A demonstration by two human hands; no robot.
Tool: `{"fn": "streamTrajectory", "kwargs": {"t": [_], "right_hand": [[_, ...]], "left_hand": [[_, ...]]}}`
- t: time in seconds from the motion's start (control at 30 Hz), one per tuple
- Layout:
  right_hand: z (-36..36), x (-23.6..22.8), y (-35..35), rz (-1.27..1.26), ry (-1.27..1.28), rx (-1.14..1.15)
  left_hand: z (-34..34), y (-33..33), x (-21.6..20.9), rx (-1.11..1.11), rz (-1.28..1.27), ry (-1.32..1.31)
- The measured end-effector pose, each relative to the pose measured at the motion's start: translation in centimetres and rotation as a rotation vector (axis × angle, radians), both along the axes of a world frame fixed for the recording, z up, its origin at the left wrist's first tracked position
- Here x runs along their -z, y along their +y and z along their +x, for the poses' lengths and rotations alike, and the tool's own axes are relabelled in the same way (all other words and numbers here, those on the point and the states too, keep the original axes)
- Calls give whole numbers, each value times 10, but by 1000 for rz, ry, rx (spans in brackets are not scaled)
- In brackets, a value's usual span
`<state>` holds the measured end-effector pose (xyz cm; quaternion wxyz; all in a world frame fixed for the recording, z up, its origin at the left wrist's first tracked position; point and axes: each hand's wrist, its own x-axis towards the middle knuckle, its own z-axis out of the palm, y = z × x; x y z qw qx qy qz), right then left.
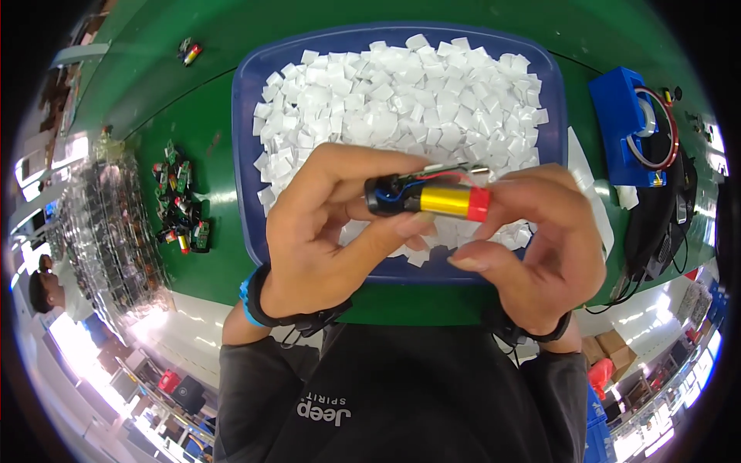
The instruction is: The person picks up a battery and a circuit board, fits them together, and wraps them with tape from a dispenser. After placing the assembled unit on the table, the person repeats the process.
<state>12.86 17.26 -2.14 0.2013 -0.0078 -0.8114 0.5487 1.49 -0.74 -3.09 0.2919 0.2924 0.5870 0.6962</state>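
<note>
On a smooth green table (pixel 417 305), a wide blue plastic tub (pixel 245 154), rounded at the corners, filled with a loose heap of thin white paper squares (pixel 401 92), flat and overlapping. To the left, a stack of clear, crinkled plastic (pixel 108 224), shiny in the light. To the right, a boxy blue holder (pixel 614 116) with a white roll (pixel 646 116) and a reddish ring (pixel 675 127) at its side. Over the tub, a left hand (pixel 324 224) clamped, thumb and fingers, on a battery-like cylinder (pixel 444 202) near its black end; a right hand (pixel 548 231) at the red end, thumb and forefinger apart, contact hard to tell. Left of the tub, a clump of small parts (pixel 183 185), green boards among them. On the cylinder, glossy gold wrap; alongside, thin red and blue wires (pixel 455 175).
</note>
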Motion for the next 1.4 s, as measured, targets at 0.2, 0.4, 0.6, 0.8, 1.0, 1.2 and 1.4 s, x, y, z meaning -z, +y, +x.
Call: {"fn": "streamTrajectory", "kwargs": {"t": [0.2, 0.4, 0.6, 0.8, 1.0, 1.2, 1.4], "right_hand": [[-5, 1, -5, -46, 117, 25], [-5, 3, -2, -109, 176, -9], [-6, 4, -1, -148, 156, -16], [-7, 1, 2, -58, 158, -38], [-3, 6, -8, -330, 73, -2], [-4, 2, -16, -693, -96, 72], [-5, 1, -19, -747, -98, 112]], "left_hand": [[-3, 3, 4, 56, 37, 280], [-7, 3, 2, 106, 2, 331], [-4, 0, 3, 106, -67, 342], [-3, 5, 3, 97, 23, 295], [5, 8, -2, -33, -98, 602], [9, 9, 5, -147, -139, 663], [11, 9, 5, -190, -121, 657]]}}
